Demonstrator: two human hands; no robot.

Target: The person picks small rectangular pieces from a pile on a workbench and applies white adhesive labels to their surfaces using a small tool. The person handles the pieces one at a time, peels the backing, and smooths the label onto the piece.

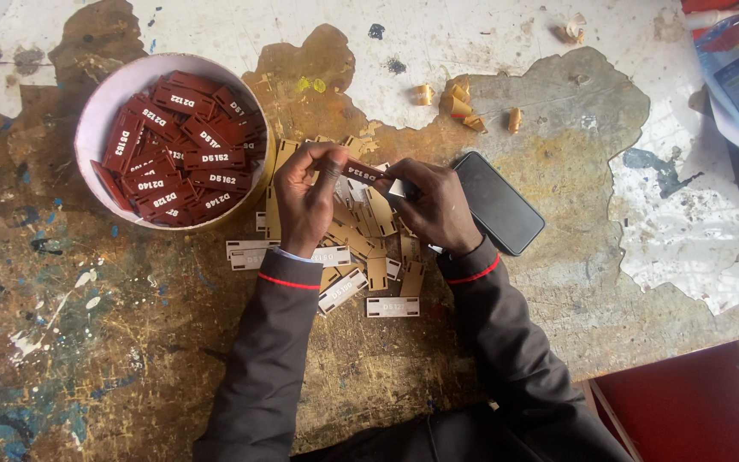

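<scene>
Peeling step in hand, judged from grip: left hand (301,201) pinched shut on 1 dark red tag (361,172), right hand (434,205) pinched on its white end, just right of bowl (87,128). Next: firm pull, steady tag. Pale tag pile (369,257) beneath; phone (498,201) further right.

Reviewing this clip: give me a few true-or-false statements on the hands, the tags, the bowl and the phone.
1. Both hands, left hand and right hand, hold one dark red tag. True.
2. The round bowl holds pale tags. False: it holds dark red tags.
3. The black phone lies screen dark beside the right hand. True.
4. The pale tags are stacked in the bowl. False: they lie loose on the worn table under the hands.
</scene>
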